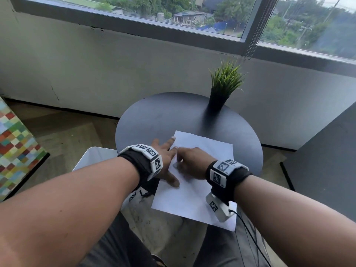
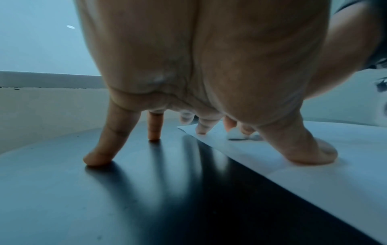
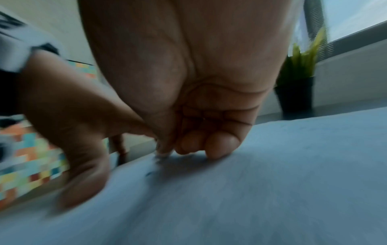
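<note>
A white sheet of paper [image 1: 196,199] lies on the round black table [image 1: 173,112], its near end hanging over the table's edge. My left hand [image 1: 166,158] is spread flat on the sheet's left edge. Its thumb [image 2: 310,154] presses the paper [image 2: 335,182], and its outer fingers [image 2: 104,145] stand on the bare table [image 2: 125,199]. My right hand [image 1: 189,162] is curled just right of it, pinching a small white piece [image 1: 175,165] against the paper. The left wrist view shows that piece [image 2: 235,133] between the fingertips. What it is cannot be told.
A small potted grass plant [image 1: 223,87] stands at the table's far right. A white seat [image 1: 96,157] is left of the table and a multicoloured chequered surface [image 1: 15,147] further left. A dark cabinet [image 1: 327,160] stands on the right, a wall and window behind.
</note>
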The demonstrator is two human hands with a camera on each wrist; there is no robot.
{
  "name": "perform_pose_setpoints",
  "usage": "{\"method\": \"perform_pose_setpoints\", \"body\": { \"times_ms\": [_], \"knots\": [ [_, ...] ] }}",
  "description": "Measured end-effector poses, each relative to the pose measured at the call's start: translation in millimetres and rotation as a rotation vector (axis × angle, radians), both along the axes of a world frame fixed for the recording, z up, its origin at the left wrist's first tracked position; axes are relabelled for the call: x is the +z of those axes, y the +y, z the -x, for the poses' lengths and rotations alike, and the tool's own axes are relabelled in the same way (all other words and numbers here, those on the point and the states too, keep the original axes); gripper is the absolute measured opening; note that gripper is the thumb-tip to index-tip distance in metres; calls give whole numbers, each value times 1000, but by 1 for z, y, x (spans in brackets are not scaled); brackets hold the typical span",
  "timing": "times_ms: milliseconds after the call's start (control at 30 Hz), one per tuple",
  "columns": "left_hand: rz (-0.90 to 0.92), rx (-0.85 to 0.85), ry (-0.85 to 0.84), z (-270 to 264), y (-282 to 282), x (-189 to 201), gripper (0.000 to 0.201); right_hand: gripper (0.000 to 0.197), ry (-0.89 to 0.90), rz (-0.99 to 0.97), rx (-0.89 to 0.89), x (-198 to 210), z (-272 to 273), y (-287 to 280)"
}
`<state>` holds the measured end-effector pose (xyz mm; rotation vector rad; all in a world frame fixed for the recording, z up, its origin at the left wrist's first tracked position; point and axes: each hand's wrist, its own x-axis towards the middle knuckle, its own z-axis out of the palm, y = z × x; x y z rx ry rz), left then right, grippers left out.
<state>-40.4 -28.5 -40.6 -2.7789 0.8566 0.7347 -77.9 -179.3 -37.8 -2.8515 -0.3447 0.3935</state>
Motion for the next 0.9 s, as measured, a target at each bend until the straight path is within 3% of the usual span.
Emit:
{"method": "perform_pose_setpoints", "body": {
  "times_ms": [100, 200, 300, 433, 500, 567, 667, 733, 900],
  "knots": [
    [-23, -11, -17, 3, -3, 3, 126, 25, -35, 4, -166, 2, -12, -6],
    [-14, -28, -19, 8, -3, 10, 124, 26, -9, -9, -89, -3, -2, 6],
    [-3, -30, -8, 12, -4, 15, 115, 32, 1, -85, -123, -10, 5, 12],
    [-11, -67, -12, 18, -5, 24, 102, 17, -57, -98, -117, -6, -3, 11],
    [-15, -84, -7, 20, -5, 32, 94, 20, -110, -73, -70, -2, -4, 13],
    [-11, -87, -15, 19, -5, 31, 98, 22, -142, -43, -44, -2, -3, 11],
    [-17, -37, -2, 11, -2, 19, 118, 11, -168, 24, -46, -1, -7, 3],
    [-16, -9, 16, 5, -1, 9, 130, 15, -195, 69, -91, 1, -12, -7],
    [-7, -1, 7, 1, -1, 1, 135, 20, -56, -8, -174, 1, -23, -19]
  ]
}}
